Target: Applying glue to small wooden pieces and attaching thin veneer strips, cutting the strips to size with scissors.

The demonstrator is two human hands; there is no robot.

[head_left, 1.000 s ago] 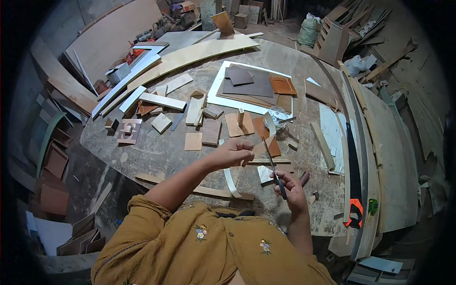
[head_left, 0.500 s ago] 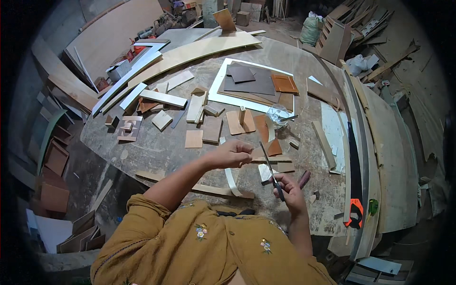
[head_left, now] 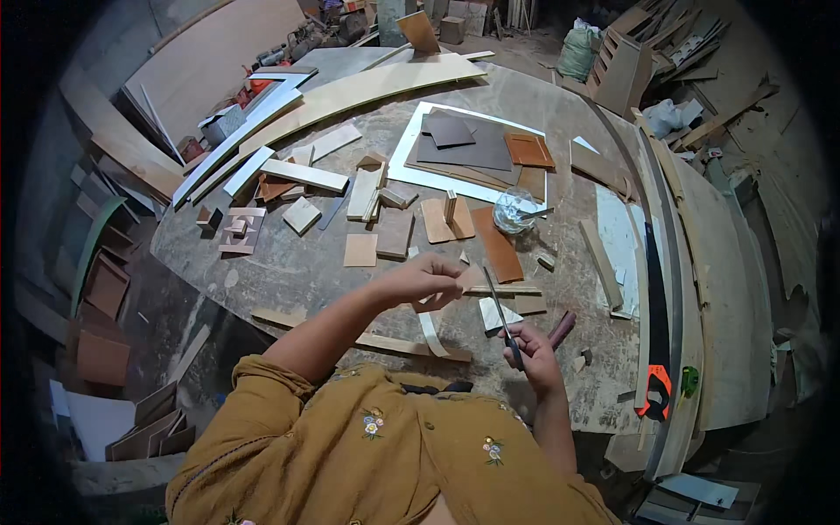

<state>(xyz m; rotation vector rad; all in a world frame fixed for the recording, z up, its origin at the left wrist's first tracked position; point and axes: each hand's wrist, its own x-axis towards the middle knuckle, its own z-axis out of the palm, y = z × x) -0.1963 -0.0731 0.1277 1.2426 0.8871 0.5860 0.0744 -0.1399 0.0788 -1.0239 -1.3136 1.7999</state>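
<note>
My left hand (head_left: pixel 426 278) is closed around a pale curling strip of edge banding (head_left: pixel 431 330), which hangs in a loop below the fingers. My right hand (head_left: pixel 531 352) grips the dark handle of a thin-bladed knife (head_left: pixel 499 308) that points up toward the left hand. The blade tip is close to the strip just right of my left fingers. Both hands hover over the near edge of a round grey worktable (head_left: pixel 289 271).
Small wood and laminate offcuts (head_left: pixel 394 229) lie scattered across the table with a white frame holding dark sheets (head_left: pixel 464 144). A clear plastic cup (head_left: pixel 514 210) stands mid-table. A handsaw with an orange handle (head_left: pixel 658 385) lies at the right edge. Long boards (head_left: pixel 367 87) sit at the back.
The left hand has drawn slightly nearer and the strip's loop hangs lower. The knife stays upright in the right hand, shifted a little.
</note>
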